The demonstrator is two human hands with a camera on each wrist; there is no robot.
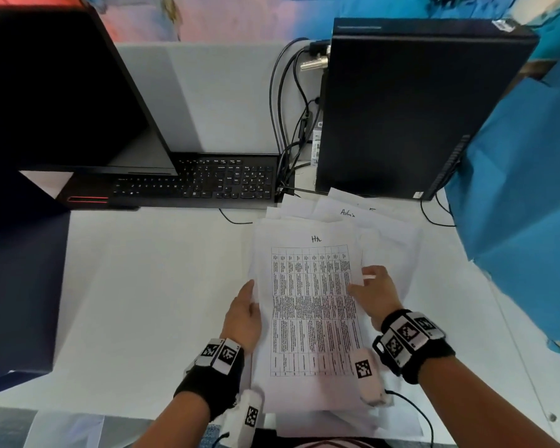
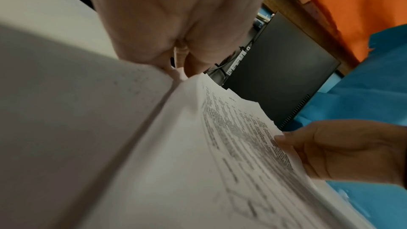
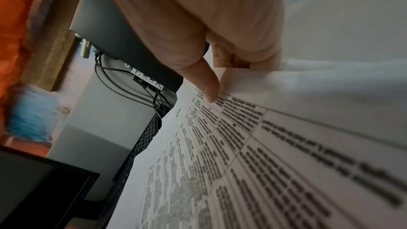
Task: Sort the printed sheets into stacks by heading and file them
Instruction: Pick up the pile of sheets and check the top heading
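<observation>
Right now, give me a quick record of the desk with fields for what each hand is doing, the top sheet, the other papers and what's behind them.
left hand: grips the left edge of the paper stack
right hand: pinches the right edge of the top sheet, thumb on the print
top sheet: white printed sheet with a table grid, handwritten heading at the top, too blurred to read for certain
other papers: loose white sheets fanned out behind the stack
behind: black keyboard, black computer tower
surface: white desk

Hands: two, the left hand [image 1: 243, 315] and the right hand [image 1: 374, 292]
Keyboard [image 1: 204, 182]: one
Computer tower [image 1: 401, 108]: one
Monitor [image 1: 55, 92]: one
Sheets [image 1: 311, 305]: several, uncountable
</observation>
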